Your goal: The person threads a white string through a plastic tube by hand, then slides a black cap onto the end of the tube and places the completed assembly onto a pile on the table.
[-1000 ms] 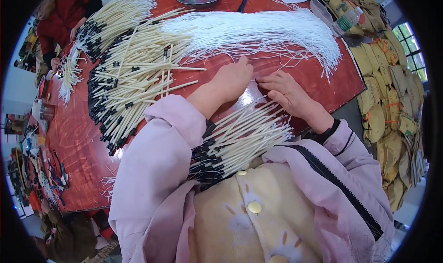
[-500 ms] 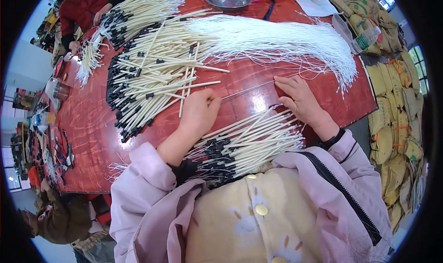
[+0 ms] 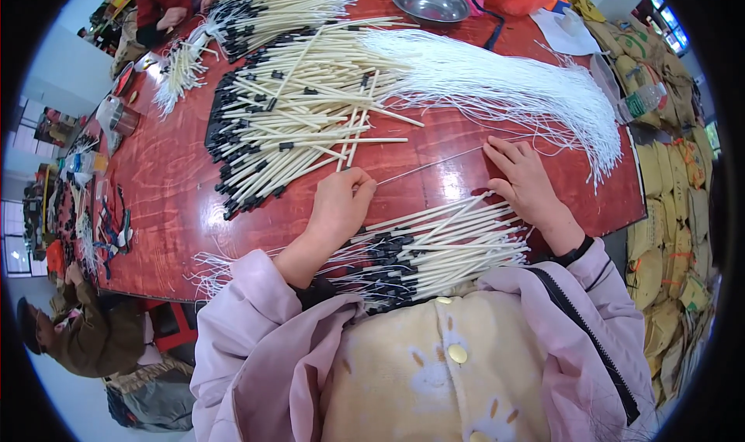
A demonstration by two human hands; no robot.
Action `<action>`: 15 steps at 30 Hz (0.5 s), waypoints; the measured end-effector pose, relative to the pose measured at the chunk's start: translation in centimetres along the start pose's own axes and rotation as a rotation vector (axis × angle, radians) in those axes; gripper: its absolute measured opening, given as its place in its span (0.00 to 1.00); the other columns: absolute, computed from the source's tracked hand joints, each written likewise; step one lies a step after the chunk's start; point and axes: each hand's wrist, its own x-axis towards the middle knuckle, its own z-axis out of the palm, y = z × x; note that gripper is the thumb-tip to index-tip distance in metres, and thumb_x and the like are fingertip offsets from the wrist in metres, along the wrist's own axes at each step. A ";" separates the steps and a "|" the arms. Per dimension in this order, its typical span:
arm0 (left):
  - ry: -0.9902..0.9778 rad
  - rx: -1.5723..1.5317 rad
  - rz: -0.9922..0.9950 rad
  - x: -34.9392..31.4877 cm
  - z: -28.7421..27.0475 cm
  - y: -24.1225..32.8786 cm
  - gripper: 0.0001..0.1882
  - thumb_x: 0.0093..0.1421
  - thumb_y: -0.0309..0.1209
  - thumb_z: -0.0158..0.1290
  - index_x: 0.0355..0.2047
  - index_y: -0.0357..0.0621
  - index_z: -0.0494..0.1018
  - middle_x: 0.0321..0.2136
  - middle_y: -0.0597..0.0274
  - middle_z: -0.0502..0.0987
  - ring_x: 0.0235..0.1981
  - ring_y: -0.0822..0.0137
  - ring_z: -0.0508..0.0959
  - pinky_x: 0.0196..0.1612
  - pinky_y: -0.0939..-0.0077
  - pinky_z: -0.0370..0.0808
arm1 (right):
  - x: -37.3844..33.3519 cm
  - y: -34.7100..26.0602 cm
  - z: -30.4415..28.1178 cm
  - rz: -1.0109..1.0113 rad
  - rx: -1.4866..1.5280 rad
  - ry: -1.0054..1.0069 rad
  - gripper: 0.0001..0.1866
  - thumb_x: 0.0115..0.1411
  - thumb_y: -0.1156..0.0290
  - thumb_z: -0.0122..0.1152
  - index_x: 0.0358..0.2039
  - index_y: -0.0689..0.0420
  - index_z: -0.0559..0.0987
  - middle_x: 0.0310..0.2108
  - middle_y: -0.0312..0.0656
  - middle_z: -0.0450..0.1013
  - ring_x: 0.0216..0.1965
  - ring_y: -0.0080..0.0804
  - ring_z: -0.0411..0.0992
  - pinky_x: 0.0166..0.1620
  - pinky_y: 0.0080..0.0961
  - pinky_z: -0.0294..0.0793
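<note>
A thin white string (image 3: 431,166) stretches taut over the table between my hands. My left hand (image 3: 340,203) is closed, pinching one end between thumb and fingers. The string's other end runs to the fingertips of my right hand (image 3: 528,180), whose thumb stands apart from the bent fingers; the exact hold is hard to make out. Below the hands, close to my body, lies a bundle of cream tubes (image 3: 466,244) with black end pieces and white strings trailing left. Beyond the left hand is a larger pile of similar tubes (image 3: 310,124). A thick bunch of loose white strings (image 3: 497,73) lies beyond the right hand.
The red table (image 3: 167,209) carries a metal bowl (image 3: 431,3) at the back and a plastic bottle (image 3: 646,102) at the right edge. Filled sacks (image 3: 660,209) are stacked to the right. A person's hand (image 3: 172,17) shows far left; another person (image 3: 85,325) sits lower left.
The view has shifted, so the table's contents appear further right and the near bundle slightly lower. Both hands keep almost the same pose, with the string still stretched between them.
</note>
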 end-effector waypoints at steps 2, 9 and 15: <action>0.011 -0.006 -0.055 -0.5 -1.2 -1.0 0.11 0.62 0.33 0.58 0.30 0.35 0.81 0.24 0.44 0.81 0.29 0.46 0.82 0.34 0.57 0.76 | 0.2 0.2 -0.2 0.016 -0.002 -0.013 0.32 0.62 0.58 0.60 0.64 0.62 0.72 0.65 0.48 0.67 0.59 0.49 0.64 0.65 0.42 0.62; 0.084 0.220 -0.139 -2.9 -3.4 -1.8 0.12 0.62 0.33 0.58 0.29 0.35 0.80 0.24 0.44 0.80 0.29 0.45 0.82 0.34 0.54 0.77 | 0.4 0.8 0.4 0.000 0.032 0.012 0.32 0.62 0.58 0.60 0.62 0.65 0.73 0.65 0.49 0.67 0.61 0.50 0.64 0.65 0.42 0.62; 0.157 0.581 0.012 -1.6 -4.6 0.9 0.11 0.61 0.35 0.61 0.31 0.39 0.77 0.29 0.48 0.80 0.32 0.46 0.81 0.36 0.51 0.78 | 0.1 1.1 0.7 -0.027 0.070 0.020 0.33 0.63 0.58 0.60 0.63 0.66 0.72 0.65 0.49 0.67 0.62 0.50 0.63 0.66 0.41 0.61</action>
